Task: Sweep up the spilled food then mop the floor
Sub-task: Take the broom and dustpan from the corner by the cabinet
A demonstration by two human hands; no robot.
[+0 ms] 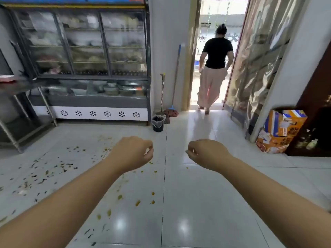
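Both hands hang over the tiled floor (188, 203), the left hand (131, 153) and right hand (208, 154) loosely curled and holding nothing. The spilled food (53, 169) lies scattered to the left, dark scraps and yellow drops. By the far wall lean a mop (172, 110) and a dustpan handle (162, 92), beside a lined black bin (158, 123). A person (215, 68) walks out through the doorway.
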